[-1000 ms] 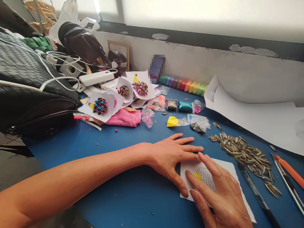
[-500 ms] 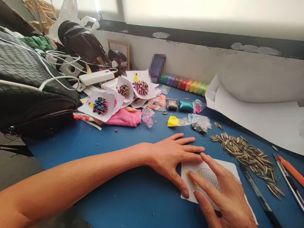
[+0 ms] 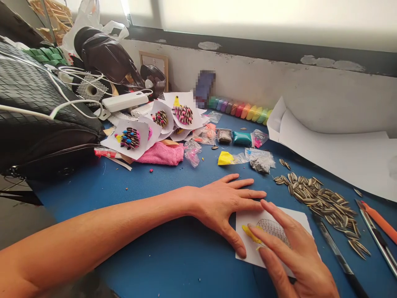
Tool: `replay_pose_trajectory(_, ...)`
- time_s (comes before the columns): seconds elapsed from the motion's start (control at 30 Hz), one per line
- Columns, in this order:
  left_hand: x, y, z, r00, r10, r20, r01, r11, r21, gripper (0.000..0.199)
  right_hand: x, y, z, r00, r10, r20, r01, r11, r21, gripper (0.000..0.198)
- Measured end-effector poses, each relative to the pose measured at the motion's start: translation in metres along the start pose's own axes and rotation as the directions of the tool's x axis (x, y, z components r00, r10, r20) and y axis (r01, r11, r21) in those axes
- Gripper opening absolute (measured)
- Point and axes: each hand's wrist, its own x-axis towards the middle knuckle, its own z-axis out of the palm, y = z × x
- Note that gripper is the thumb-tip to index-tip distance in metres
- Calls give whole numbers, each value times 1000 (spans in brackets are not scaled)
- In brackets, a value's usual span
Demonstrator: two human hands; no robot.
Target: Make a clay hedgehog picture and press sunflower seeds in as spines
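**On the blue table (image 3: 173, 265), a fingertip at yellow clay (image 3: 247, 232)**

Closest in, the right hand (image 3: 299, 260) curls loosely over the white sheet (image 3: 248, 218), thumb and forefinger apart and gripping nothing, the forefinger's tip at the clay, which lies on the paper beside a drawn oval (image 3: 269, 227) filled with scale-like marks. The step in hand looks like smoothing that clay into shape; it calls, I judge, for light fingertip pressure and a steady sheet. Alongside, the left hand (image 3: 221, 198) lies flat, fingers spread, thumb on the sheet's edge, grasping nothing. Beyond sit a heap of striped seeds (image 3: 325, 203) and, farther, white papers (image 3: 142, 145) bearing seed-covered figures. No brand is legible: a dotted black disc (image 3: 81, 88) at far left carries pale characters too small to read, and a phone-like object (image 3: 204, 87) is pixelated.
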Motion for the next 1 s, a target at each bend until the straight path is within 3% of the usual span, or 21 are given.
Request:
replay_pose_trajectory(0.1,0,0,0,1000,-5,1,5,1000,1,92,-3,2,-4,998,60,-10,-60,998,-17,29)
replay_pose_trajectory(0.27,0,0,0,1000,-5,4,5,1000,-4,96,-5,7,-11,993,-118,-15,116,988,-100,30)
replay_pose_trajectory(0.53,0,0,0,1000,-1,1,1,1000,-22,92,-6,10,-13,966,-259,26,260,952,-163,33)
replay_pose_trajectory(1.0,1,1,-1,1000,-11,11,11,1000,-20,93,-6,14,-9,962,-273,-12,268,952,-149,29)
